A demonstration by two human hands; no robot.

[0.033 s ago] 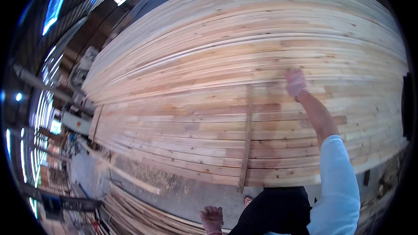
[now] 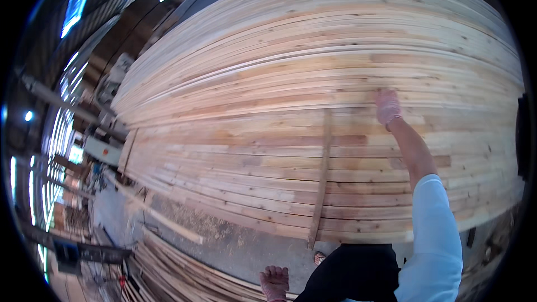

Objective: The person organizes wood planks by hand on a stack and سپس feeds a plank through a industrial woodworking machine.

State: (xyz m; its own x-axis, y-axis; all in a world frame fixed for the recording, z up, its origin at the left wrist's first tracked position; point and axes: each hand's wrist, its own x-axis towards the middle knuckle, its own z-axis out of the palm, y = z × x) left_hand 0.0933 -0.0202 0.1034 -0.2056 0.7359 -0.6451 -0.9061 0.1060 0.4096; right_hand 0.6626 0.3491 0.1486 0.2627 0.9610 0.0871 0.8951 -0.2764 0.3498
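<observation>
Long pale wooden boards (image 2: 251,159) lie side by side in a broad stack, with further rows rising in steps behind. My right hand (image 2: 387,107), in a pinkish glove, reaches far over the boards to the foot of the raised rows. Its fingers curl down against the wood; their tips are blurred, and what they grip cannot be made out. Low in the picture, my left hand (image 2: 274,283), gloved alike, hangs apart from the stack with its fingers curled in and nothing visible in them. A thin wooden strip (image 2: 321,182) lies crosswise over the nearer boards.
Another crosswise strip (image 2: 127,151) lies near the stack's left end. Loose long slats (image 2: 173,268) are heaped on the floor at lower left, near a single board (image 2: 168,221) and scattered sawdust (image 2: 210,229). Machinery (image 2: 102,150) stands beyond the left end.
The whole view has shifted slightly, so boards and strips appear a little farther right. My right hand stays over the same part of the stack; my left hand stays low.
</observation>
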